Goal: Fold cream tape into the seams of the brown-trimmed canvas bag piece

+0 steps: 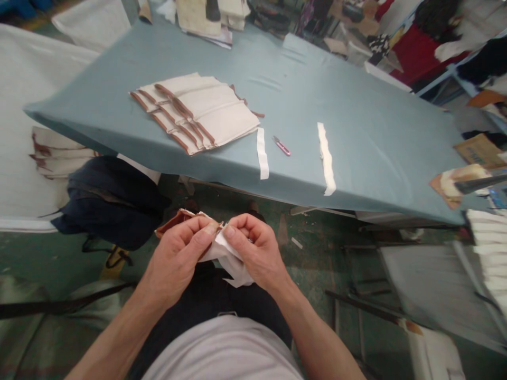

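My left hand (180,253) pinches the edge of a white cloth piece (233,266) with brown trim, held in front of my lap. Close beside it, my right hand (253,248) pinches the same piece, thumb and fingers pressed together. The cloth hangs down between both hands, and a brown-edged part sticks out behind the left one. On the table beyond lie overlapping cream fabric pieces with brown edging (222,108), a short white strip (262,153), small pink thread snips (282,146) and a longer cream strip (326,158).
The blue-green covered table (293,105) stretches across ahead. A dark blue bag or cloth (111,200) is at the left, below the table edge. Cloth stacks lie at the far edge. At the right are a cardboard piece (481,153) and a white stack (489,253).
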